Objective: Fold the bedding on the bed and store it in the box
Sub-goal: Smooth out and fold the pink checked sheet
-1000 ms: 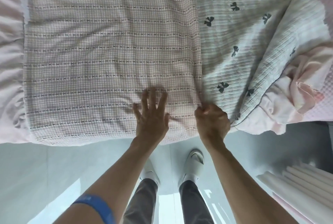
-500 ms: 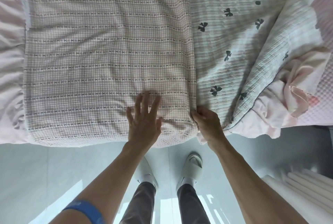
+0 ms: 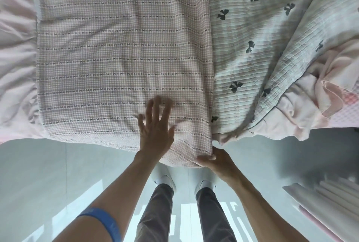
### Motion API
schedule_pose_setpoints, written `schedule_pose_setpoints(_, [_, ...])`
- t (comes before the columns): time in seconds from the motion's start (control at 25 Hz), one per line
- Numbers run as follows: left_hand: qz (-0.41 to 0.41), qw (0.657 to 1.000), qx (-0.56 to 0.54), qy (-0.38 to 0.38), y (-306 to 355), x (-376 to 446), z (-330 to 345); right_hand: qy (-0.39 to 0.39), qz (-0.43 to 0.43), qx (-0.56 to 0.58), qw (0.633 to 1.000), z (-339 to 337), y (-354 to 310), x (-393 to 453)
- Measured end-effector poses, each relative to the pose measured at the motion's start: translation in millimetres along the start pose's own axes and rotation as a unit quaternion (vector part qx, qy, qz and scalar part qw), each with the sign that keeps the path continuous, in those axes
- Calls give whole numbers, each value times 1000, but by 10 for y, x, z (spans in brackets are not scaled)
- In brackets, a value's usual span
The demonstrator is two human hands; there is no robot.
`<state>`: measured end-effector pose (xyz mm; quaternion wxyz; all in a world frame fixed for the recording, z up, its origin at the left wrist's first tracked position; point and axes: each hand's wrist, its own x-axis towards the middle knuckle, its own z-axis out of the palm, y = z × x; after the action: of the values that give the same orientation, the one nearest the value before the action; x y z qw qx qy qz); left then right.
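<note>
Right hand (image 3: pixel 217 161) has slid down to pinch the checked quilt (image 3: pixel 120 57) corner, squaring it; left hand (image 3: pixel 155 134), fingers spread flat, pins the fold.

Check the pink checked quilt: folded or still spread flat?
Folded, at least once: the pink checked quilt ends in a straight doubled edge over the bow-print side. Left hand presses it flat; right hand pinches its near corner.

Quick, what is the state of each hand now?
Left hand: open, fingers spread flat on the checked quilt.
Right hand: gripping the quilt's near corner.
</note>
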<state>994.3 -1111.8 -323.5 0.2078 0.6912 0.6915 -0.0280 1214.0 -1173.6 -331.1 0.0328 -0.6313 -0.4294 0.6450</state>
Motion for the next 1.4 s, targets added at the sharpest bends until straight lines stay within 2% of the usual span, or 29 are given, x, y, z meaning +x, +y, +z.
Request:
schedule_pose_setpoints(0.12, [-17, 1000, -20, -16, -4, -233, 85, -7, -5, 75, 997, 87, 121, -201])
schedule_pose_setpoints(0.28, [-46, 996, -52, -55, 70, -413, 63, -25, 52, 129, 990, 256, 289, -462])
schedule_pose_setpoints(0.4, [-55, 993, -66, -79, 172, -565, 93, -55, 110, 100, 987, 410, 391, -546])
schedule_pose_setpoints(0.48, [-45, 989, -87, -109, 226, -772, 194, -48, 111, 111, 987, 489, 447, -627])
schedule_pose_setpoints(0.64, [4, 975, -145, -168, 334, -1426, 473, 35, 98, 188, 977, 624, 523, -843])
schedule_pose_setpoints(0.8, [22, 975, -186, -122, 446, -1806, 571, 82, 99, 236, 963, 779, 560, -1063])
schedule_pose_setpoints(0.96, [166, 950, -157, -213, 351, -1870, 499, 95, 78, 264, 957, 913, 681, -1278])
schedule_pose_setpoints(1.0, [204, 945, -125, -221, 316, -1890, 508, 115, 61, 251, 959, 946, 705, -1310])
schedule_pose_setpoints(1.08, [243, 948, -85, -189, 282, -1945, 551, 201, 29, 164, 965, 1036, 721, -1345])
schedule_pose_setpoints(1.2, [245, 960, -80, -110, 376, -1927, 532, 361, -21, 40, 931, 1163, 691, -1385])
schedule_pose_setpoints(1.28, [237, 965, -62, -90, 450, -1853, 488, 416, -18, -22, 909, 1201, 659, -1403])
schedule_pose_setpoints(1.4, [216, 968, -29, -122, 493, -1883, 443, 434, -54, -96, 894, 1218, 716, -1521])
